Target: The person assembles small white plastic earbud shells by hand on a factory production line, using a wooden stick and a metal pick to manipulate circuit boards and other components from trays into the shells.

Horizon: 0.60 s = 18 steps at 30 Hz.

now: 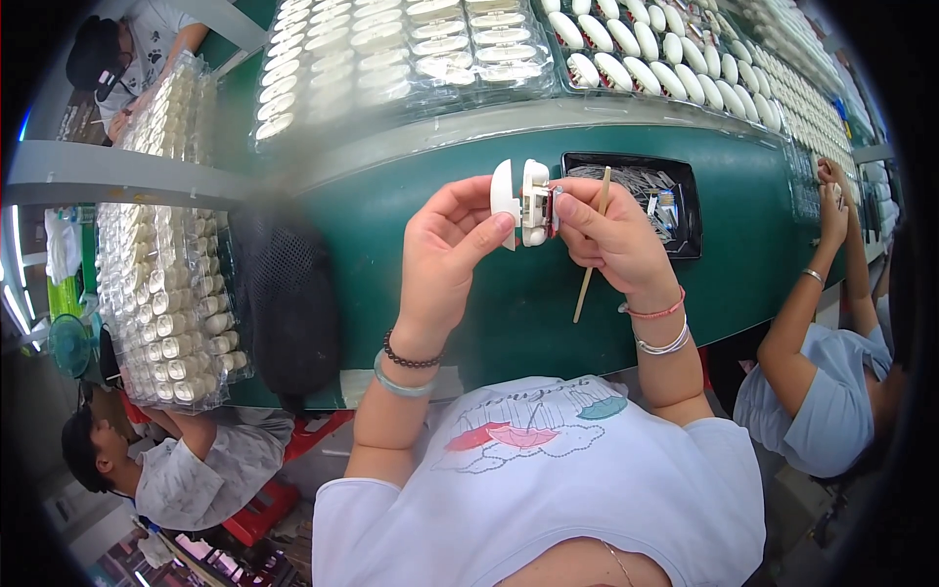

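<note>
Fingers of the left hand close around a curved white shell, thumb pressed to its lower part, above a green table. Just to its right, the fingertips of the right hand pinch together at the far side of a white body, which shows reddish parts along that edge. A narrow gap shows between much of shell and body; whether they touch lower down cannot be told. The same right hand carries a pale stick, slanted across its fingers, ends jutting above and below. Beside that hand sits a black tray of thin, greyish strips. Clear trays of rounded white parts line the far side of the table, and more parts fill stacked trays to the left, near a dark mesh bag. Two co-workers sit or stand at left; at right, another co-worker in pale blue raises both hands near the trays.
</note>
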Available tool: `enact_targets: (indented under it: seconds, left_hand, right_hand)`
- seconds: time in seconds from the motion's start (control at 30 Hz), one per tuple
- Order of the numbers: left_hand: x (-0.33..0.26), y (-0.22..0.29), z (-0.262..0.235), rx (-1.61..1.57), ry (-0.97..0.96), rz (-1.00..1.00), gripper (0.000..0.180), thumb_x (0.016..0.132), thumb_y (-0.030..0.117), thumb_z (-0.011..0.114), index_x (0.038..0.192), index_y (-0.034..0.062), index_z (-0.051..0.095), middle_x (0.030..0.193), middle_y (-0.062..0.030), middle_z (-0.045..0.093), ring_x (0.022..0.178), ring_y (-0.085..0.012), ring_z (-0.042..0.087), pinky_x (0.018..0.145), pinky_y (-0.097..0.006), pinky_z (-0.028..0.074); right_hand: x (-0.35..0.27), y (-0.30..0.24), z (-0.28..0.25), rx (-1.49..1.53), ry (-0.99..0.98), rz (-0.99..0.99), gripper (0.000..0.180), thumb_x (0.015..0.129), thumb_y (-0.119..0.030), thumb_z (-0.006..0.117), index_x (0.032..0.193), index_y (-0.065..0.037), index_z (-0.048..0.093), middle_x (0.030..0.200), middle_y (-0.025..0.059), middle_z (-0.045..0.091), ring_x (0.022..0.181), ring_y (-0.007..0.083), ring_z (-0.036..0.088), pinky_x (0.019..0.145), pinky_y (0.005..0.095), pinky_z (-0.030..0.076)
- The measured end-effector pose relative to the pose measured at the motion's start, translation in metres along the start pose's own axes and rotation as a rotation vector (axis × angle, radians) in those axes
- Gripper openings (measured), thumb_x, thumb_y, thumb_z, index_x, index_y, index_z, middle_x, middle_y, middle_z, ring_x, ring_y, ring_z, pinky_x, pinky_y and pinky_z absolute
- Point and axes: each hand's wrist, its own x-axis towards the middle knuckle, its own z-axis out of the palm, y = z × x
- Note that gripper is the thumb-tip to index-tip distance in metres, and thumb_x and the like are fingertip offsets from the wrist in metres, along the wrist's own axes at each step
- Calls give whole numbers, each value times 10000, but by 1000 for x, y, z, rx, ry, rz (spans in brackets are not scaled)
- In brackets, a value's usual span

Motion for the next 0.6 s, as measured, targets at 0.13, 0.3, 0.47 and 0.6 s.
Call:
enact_targets:
  seconds: [0.13,0.3,0.47,0.6]
  left_hand:
    - [0,0,0,-5,-4,1,326,803,9,633,1100,-58,513,1002,-119,600,876,-142,583,714,-260,492]
    - [0,1,1,8,5,5,356,805,14,632,1130,-64,508,1018,-117,601,889,-140,581,735,-257,491]
    - [-1,0,-4,20,-40,-20,388,805,20,634,1158,-70,501,1029,-111,603,906,-136,579,764,-255,486]
    - [1,-1,-4,9,-33,-29,381,796,22,647,1139,-69,509,1019,-104,605,903,-133,578,774,-258,486]
  right_hand:
    - [0,0,0,6,-13,-4,292,908,-252,553,1042,5,594,554,-95,386,431,-9,240,389,175,168]
    - [0,1,-2,26,-45,19,302,909,-256,551,1059,3,586,548,-95,370,435,-6,246,391,177,171]
    - [0,1,0,18,-36,20,307,908,-254,554,1071,4,583,547,-94,371,436,-5,248,393,177,174]
    - [1,2,-2,17,-30,25,307,907,-252,556,1074,4,583,547,-94,373,437,-5,249,393,178,175]
